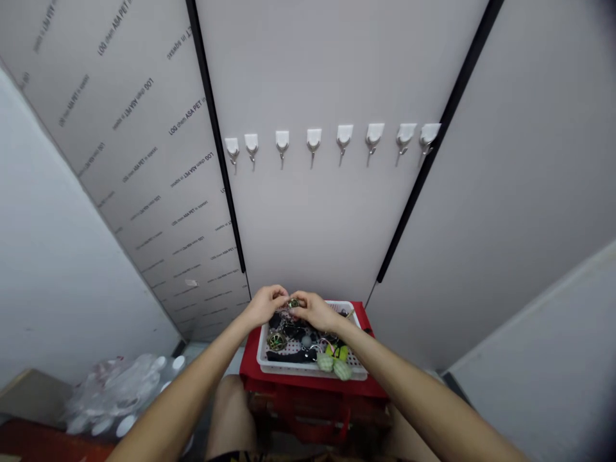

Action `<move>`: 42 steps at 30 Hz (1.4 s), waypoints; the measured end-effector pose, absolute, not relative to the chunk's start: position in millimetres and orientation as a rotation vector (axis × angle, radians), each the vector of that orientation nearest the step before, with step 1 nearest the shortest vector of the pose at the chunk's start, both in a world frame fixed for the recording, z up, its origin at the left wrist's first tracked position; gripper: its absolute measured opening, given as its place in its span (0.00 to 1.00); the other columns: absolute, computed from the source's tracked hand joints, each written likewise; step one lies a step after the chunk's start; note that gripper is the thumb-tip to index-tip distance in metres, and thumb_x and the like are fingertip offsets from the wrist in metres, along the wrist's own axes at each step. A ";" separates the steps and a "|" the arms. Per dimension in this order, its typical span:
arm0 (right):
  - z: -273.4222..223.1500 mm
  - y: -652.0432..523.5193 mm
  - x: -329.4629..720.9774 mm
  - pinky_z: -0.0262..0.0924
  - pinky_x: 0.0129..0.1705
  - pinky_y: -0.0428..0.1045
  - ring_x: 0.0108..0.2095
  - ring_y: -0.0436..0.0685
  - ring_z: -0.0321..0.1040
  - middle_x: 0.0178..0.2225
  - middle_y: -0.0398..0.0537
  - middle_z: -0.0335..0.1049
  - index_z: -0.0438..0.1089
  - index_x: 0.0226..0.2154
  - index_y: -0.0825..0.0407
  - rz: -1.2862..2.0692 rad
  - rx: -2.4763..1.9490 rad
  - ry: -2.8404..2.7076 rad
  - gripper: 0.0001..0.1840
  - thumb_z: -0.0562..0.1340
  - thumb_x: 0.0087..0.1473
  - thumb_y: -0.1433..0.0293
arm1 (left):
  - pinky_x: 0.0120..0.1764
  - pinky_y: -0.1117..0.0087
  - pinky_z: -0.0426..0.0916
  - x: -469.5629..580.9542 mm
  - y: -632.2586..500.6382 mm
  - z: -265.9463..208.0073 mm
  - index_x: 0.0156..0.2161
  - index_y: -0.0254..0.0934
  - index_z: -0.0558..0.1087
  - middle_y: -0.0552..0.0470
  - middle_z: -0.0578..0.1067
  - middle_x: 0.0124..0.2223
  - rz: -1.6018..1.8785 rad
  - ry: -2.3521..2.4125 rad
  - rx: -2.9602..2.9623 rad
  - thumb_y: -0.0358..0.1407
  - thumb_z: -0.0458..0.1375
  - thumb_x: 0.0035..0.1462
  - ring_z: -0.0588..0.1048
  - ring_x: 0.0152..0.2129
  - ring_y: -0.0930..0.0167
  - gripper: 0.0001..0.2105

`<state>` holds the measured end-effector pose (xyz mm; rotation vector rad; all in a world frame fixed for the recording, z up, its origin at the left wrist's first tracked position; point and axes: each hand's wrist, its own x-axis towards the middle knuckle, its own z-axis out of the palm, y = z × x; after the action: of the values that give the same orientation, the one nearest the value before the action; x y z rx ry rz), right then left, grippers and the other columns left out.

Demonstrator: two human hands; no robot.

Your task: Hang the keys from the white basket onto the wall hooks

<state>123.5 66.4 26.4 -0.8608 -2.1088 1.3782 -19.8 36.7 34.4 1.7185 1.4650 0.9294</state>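
Over the far side of a white plastic basket (262,359), my right hand (314,309) pinches a small round gold-and-green keychain (293,303). My left hand (267,304) is closed just beside it, thumb and fingertips together near the keychain's edge. What those left fingertips grip is too small to make out. Inside the basket lie a gold wheel-shaped keychain (276,341), a black strap (291,356), a grey ball (307,341) and a tangle of dark small items. Pale green puffy pieces (334,366) lie at the basket's near right edge, beside a yellow-green piece (342,352).
A red cloth-covered stand (308,385) bears the basket. On the panel ahead, several white adhesive hooks (314,138) form a row between two black strips (216,128). White-capped bottles in clear plastic wrap (125,391) stand on the floor at left.
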 end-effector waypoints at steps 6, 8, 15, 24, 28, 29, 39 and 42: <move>46.0 63.0 123.3 0.56 0.24 0.43 0.19 0.45 0.62 0.17 0.36 0.61 0.53 0.25 0.53 1.696 -0.842 -1.639 0.07 0.53 0.37 0.70 | 0.33 0.75 0.58 -13.4 30.5 19.6 0.32 0.30 0.66 0.53 0.68 0.29 0.974 1.130 1.483 0.36 0.50 0.42 0.64 0.27 0.76 0.12; 51.1 64.0 124.8 0.56 0.24 0.44 0.19 0.46 0.62 0.17 0.36 0.62 0.53 0.24 0.53 1.697 -0.827 -1.569 0.09 0.55 0.36 0.70 | 0.31 0.76 0.58 -9.3 29.0 13.1 0.29 0.30 0.67 0.54 0.68 0.25 0.985 1.098 1.438 0.37 0.51 0.41 0.64 0.25 0.77 0.11; 64.9 72.1 142.0 0.56 0.24 0.44 0.18 0.46 0.61 0.16 0.37 0.62 0.54 0.23 0.53 1.614 -0.835 -1.418 0.10 0.56 0.34 0.68 | 0.24 0.76 0.57 -6.9 36.3 35.8 0.25 0.31 0.68 0.56 0.67 0.20 1.146 1.350 1.450 0.40 0.50 0.39 0.63 0.19 0.77 0.13; 85.2 78.3 134.9 0.53 0.31 0.43 0.25 0.45 0.59 0.23 0.42 0.64 0.64 0.24 0.56 1.207 -0.815 -1.875 0.07 0.55 0.36 0.71 | 0.22 0.77 0.57 -13.7 41.5 99.4 0.21 0.32 0.69 0.56 0.65 0.19 1.160 1.424 1.720 0.35 0.50 0.39 0.62 0.16 0.78 0.08; 108.4 77.9 106.8 0.51 0.19 0.41 0.15 0.43 0.53 0.14 0.38 0.58 0.62 0.18 0.57 1.239 -0.715 -1.911 0.07 0.52 0.40 0.71 | 0.18 0.78 0.55 -23.5 43.6 124.4 0.20 0.31 0.66 0.59 0.63 0.14 1.244 1.305 1.564 0.33 0.51 0.39 0.59 0.12 0.81 0.06; 117.0 78.4 98.8 0.51 0.18 0.41 0.14 0.42 0.52 0.14 0.38 0.58 0.61 0.17 0.57 1.248 -0.707 -1.876 0.07 0.52 0.40 0.71 | 0.18 0.78 0.55 -27.9 44.2 131.6 0.20 0.31 0.66 0.59 0.63 0.14 1.300 1.284 1.516 0.32 0.51 0.38 0.59 0.12 0.81 0.05; 227.4 104.0 10.8 0.54 0.15 0.39 0.12 0.41 0.55 0.13 0.37 0.59 0.57 0.18 0.56 1.230 -0.662 -1.604 0.05 0.51 0.42 0.76 | 0.20 0.78 0.61 -82.3 76.3 227.7 0.21 0.33 0.60 0.60 0.63 0.14 1.998 1.350 1.221 0.24 0.52 0.36 0.64 0.12 0.81 0.04; 244.6 112.8 -9.0 0.54 0.14 0.39 0.12 0.41 0.55 0.13 0.38 0.59 0.57 0.17 0.56 1.220 -0.708 -1.559 0.06 0.51 0.42 0.76 | 0.19 0.78 0.60 -96.2 91.4 246.8 0.21 0.33 0.62 0.60 0.62 0.14 2.042 1.563 1.255 0.24 0.52 0.35 0.63 0.11 0.80 0.04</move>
<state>-9.0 112.8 244.6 -0.7077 -1.5590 1.2205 -96.2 91.4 246.8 1.2553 1.5626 2.0423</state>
